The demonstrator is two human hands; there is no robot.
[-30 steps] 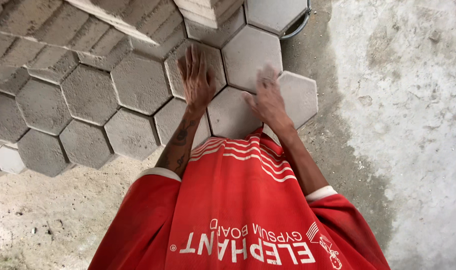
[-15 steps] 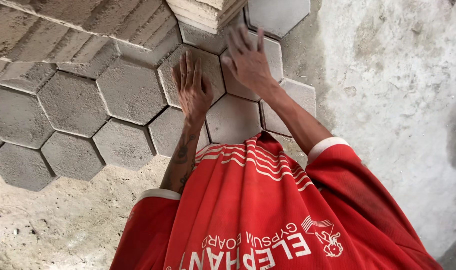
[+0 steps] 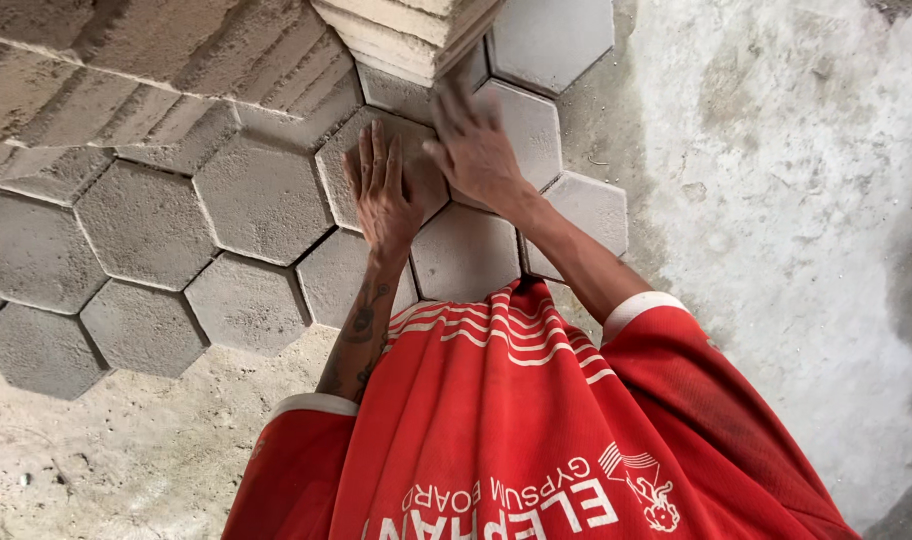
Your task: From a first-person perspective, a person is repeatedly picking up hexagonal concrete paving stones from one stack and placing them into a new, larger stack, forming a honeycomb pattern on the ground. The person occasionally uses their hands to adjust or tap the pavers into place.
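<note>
Head view: my left hand (image 3: 384, 195) lies flat, fingers straight and together, palm pressing a grey hexagonal paver (image 3: 376, 160) against its laid neighbours. My right hand (image 3: 476, 150) is spread open, gripping nothing, on the adjoining paver (image 3: 531, 125) at the paved patch's far edge, beneath a stack of pale blocks (image 3: 406, 35), presumably steadying it.

1 head-worn view, looking steeply down, close over hexagonal pavers (image 3: 261, 200), red shirt (image 3: 536, 430) filling bottom
</note>
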